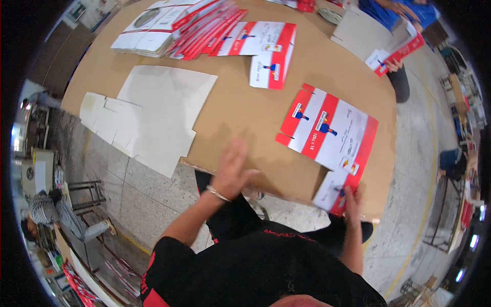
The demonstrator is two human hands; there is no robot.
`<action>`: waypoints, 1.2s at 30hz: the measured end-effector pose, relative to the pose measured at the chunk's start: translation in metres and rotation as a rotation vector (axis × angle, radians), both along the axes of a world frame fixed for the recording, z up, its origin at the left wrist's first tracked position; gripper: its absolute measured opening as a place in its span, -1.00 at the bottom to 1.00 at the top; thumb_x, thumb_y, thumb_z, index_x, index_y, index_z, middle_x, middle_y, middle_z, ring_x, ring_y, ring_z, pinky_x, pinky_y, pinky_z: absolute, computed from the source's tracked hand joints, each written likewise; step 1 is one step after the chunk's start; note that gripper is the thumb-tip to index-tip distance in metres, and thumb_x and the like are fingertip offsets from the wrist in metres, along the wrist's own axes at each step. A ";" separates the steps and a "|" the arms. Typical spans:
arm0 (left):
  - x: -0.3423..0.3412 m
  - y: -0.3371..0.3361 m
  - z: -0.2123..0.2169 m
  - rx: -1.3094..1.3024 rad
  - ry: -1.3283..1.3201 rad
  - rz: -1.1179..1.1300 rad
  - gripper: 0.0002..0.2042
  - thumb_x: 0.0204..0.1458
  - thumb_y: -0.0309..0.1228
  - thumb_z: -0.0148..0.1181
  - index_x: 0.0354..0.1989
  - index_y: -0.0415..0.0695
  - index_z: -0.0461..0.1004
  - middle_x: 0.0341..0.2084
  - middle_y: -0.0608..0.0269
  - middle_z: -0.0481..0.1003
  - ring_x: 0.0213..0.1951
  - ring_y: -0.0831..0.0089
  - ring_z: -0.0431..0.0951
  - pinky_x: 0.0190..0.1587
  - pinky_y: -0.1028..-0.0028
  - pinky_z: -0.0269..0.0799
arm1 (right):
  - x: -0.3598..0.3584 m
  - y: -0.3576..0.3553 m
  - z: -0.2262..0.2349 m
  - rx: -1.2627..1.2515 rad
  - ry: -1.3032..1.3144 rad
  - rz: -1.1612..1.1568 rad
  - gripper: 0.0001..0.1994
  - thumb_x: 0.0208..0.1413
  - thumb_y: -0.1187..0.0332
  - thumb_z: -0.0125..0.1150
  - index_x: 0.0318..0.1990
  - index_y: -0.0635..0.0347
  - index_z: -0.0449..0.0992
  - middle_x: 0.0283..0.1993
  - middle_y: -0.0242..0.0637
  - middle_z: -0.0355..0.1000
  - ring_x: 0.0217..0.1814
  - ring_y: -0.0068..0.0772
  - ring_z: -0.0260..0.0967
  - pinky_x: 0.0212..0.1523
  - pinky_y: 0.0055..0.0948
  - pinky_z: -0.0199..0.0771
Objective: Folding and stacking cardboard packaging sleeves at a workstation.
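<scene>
A flat red-and-white printed carton blank [337, 128] lies at the right of the brown table, printed side up. My right hand [353, 203] grips the near flap of this blank at the table's front edge, thumb on top; its other fingers are partly hidden. Slightly blurred, my left hand [231, 171] is over the front edge of the table with fingers stretched out and thumb apart, holding nothing. To its left lies another carton blank [163, 102], plain grey-white side up, reaching past the table's front edge.
Fanned red-and-white cartons [209, 30] and a white bundle [148, 30] are piled at the table's far left, with a printed blank [266, 48] beside them. Across the brown table [240, 112], a co-worker's hand [394, 65] holds another carton [404, 48].
</scene>
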State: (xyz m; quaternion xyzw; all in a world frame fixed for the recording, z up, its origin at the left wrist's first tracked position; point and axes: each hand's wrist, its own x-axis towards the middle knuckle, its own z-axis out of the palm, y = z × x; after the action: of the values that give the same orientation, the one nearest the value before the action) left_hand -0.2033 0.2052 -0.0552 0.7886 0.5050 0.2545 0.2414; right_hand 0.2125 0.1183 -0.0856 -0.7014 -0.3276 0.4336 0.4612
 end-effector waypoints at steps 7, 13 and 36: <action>-0.166 -0.017 0.015 -0.477 0.704 0.499 0.08 -0.36 0.00 0.45 0.37 -0.05 -0.05 0.40 0.06 -0.19 0.40 -0.02 -0.19 0.16 -0.37 -0.05 | -0.041 0.257 0.036 0.165 -0.401 0.216 -0.60 0.10 0.33 0.23 0.10 0.20 0.45 -0.39 -0.39 0.49 -0.49 -0.64 0.35 -0.45 -0.54 0.38; -0.156 -0.020 -0.027 -0.139 0.602 0.479 -0.39 -0.05 -0.32 0.24 0.23 -0.10 0.22 0.27 0.07 0.19 0.27 0.01 0.19 0.12 -0.05 0.29 | -0.080 0.363 -0.037 0.272 -0.344 0.313 -0.32 0.00 0.15 0.34 0.23 0.31 0.24 -0.08 0.02 0.45 -0.11 -0.17 0.46 -0.11 -0.20 0.46; 0.033 -0.029 -0.009 0.082 0.343 -0.557 -0.31 -0.33 -0.25 0.41 0.11 0.01 0.32 0.19 0.05 0.22 0.29 0.09 0.11 0.27 0.11 0.08 | -0.006 -0.056 0.080 0.301 -0.194 0.635 -0.80 -0.11 0.64 0.18 -0.26 0.28 0.54 -0.15 -0.15 0.41 0.00 -0.20 0.33 0.08 -0.30 0.30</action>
State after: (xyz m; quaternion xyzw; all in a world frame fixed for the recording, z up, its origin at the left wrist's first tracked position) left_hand -0.1699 0.1767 -0.0641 0.9369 0.2925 0.0622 0.1810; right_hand 0.2061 0.0628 -0.0052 -0.5269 -0.6316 0.4335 0.3683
